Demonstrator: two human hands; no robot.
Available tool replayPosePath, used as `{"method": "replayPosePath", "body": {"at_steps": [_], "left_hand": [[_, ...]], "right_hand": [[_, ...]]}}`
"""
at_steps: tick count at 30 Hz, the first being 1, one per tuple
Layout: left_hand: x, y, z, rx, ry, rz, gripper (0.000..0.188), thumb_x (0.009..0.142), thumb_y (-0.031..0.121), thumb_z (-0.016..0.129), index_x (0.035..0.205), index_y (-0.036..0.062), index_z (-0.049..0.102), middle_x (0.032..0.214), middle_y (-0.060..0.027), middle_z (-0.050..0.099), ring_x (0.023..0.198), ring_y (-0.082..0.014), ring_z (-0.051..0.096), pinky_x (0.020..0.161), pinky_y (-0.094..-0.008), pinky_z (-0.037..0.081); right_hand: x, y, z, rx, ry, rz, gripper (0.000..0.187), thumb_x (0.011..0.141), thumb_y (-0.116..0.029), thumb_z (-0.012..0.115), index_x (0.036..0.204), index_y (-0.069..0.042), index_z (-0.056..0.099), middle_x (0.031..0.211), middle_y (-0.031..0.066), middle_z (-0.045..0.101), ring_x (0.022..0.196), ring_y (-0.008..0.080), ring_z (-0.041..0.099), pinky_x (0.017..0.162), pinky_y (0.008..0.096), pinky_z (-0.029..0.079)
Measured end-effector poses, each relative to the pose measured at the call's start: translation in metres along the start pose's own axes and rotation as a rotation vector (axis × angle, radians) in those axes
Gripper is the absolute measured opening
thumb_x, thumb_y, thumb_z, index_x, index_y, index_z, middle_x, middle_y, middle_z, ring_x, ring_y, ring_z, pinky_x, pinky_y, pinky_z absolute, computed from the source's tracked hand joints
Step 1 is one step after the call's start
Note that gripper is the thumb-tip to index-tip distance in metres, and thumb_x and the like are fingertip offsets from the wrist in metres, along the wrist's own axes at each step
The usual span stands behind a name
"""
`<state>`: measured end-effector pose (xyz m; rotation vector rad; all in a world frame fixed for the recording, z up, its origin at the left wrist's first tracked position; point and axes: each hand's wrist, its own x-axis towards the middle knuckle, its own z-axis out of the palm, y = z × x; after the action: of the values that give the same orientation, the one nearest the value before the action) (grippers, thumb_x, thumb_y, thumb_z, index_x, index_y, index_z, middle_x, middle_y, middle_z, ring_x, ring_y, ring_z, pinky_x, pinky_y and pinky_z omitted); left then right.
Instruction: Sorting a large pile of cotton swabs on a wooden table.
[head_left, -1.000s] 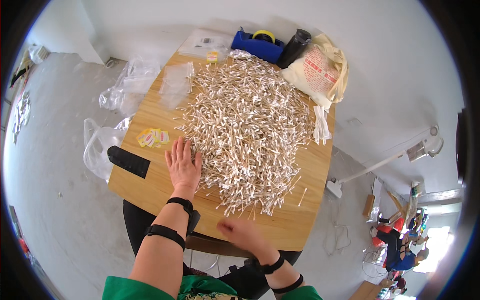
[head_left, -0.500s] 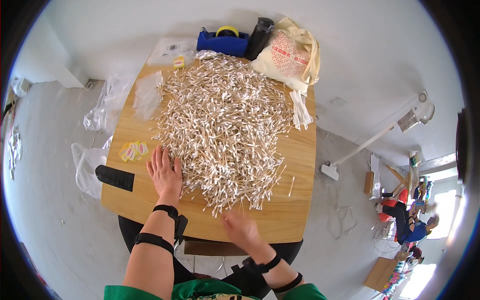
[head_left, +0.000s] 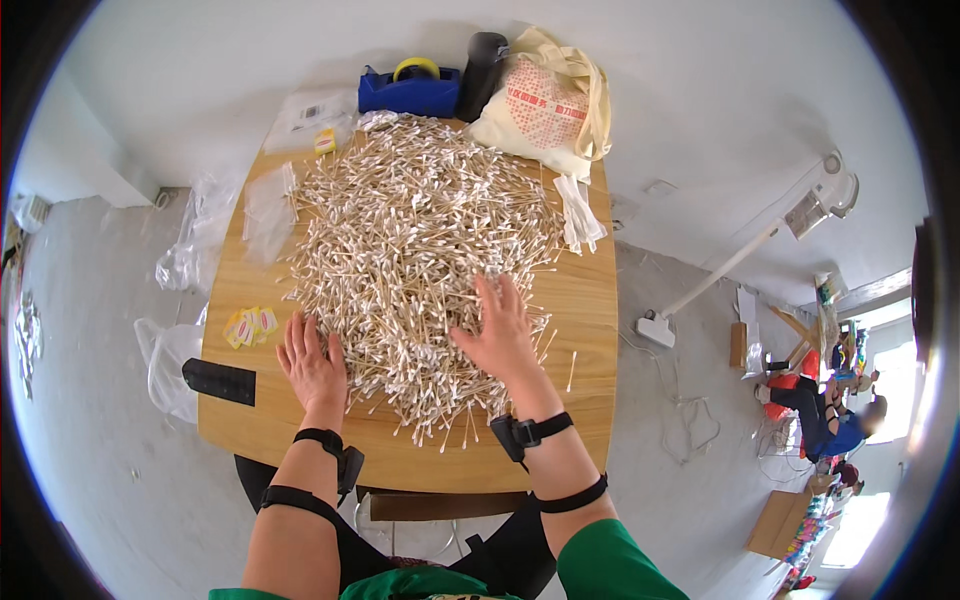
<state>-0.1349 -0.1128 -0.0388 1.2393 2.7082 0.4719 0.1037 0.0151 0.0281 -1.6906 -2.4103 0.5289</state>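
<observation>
A broad heap of cotton swabs [head_left: 410, 230], with wooden sticks and white tips, covers the middle of the wooden table [head_left: 580, 400]. My left hand [head_left: 313, 362] lies at the heap's left near edge, palm down, fingers spread, holding nothing. Over the right near part of the heap, my right hand [head_left: 500, 335] is open with its thumb and fingers apart; whether it touches the swabs I cannot tell. One loose swab [head_left: 571, 371] lies to its right. Yellow and white paper labels [head_left: 250, 326] are left of my left hand.
A blue tape dispenser [head_left: 410, 95], a black bottle [head_left: 483, 75] and a cream cloth bag [head_left: 540, 115] stand along the back. Clear plastic bags [head_left: 268, 213] lie at the left, a black strip [head_left: 220, 382] at the left edge. White strips [head_left: 578, 215] sit at the right.
My right hand has moved from the table's front edge up and forward over the heap, fingers now spread. My left hand stays beside the heap. The whole view has shifted slightly.
</observation>
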Motion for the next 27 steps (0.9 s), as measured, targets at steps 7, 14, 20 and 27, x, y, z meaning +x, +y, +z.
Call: {"method": "replayPosePath", "body": {"at_steps": [7,14,20,27], "left_hand": [[0.001,-0.003,-0.001,0.028,-0.004,-0.007,0.049,0.099,0.037,0.044,0.141,0.0118,0.044,0.154,-0.0040,0.033,0.145,-0.0209,0.023,0.119,-0.0441,0.014],[-0.001,0.000,-0.002,0.001,-0.002,0.010,0.046,0.100,0.036,0.044,0.139,0.0121,0.046,0.153,-0.0044,0.034,0.145,-0.0215,0.024,0.119,-0.0449,0.014],[0.001,-0.003,0.003,0.012,0.033,0.015,0.045,0.099,0.036,0.045,0.138,0.0118,0.046,0.152,-0.0051,0.037,0.144,-0.0222,0.026,0.118,-0.0460,0.016],[0.001,-0.007,0.010,0.039,0.086,0.057,0.045,0.100,0.036,0.045,0.138,0.0113,0.047,0.151,-0.0058,0.039,0.142,-0.0240,0.030,0.116,-0.0471,0.020]], "right_hand": [[0.019,-0.035,-0.011,-0.059,-0.155,0.110,0.086,0.078,-0.029,0.071,0.150,-0.015,0.026,0.153,0.0237,0.020,0.135,0.0442,0.032,0.107,0.0531,0.037],[0.026,-0.028,-0.006,-0.043,-0.031,0.097,0.073,0.075,-0.008,0.069,0.140,-0.009,0.035,0.144,0.0230,0.033,0.119,0.0420,0.049,0.091,0.0451,0.052],[0.027,-0.033,-0.021,0.199,0.154,0.016,0.064,0.074,-0.004,0.067,0.134,-0.009,0.045,0.139,0.0211,0.040,0.119,0.0403,0.052,0.092,0.0439,0.051],[0.041,-0.051,-0.043,0.606,0.300,-0.035,0.057,0.079,-0.002,0.063,0.132,-0.002,0.043,0.136,0.0253,0.038,0.114,0.0462,0.052,0.092,0.0475,0.048]]}}
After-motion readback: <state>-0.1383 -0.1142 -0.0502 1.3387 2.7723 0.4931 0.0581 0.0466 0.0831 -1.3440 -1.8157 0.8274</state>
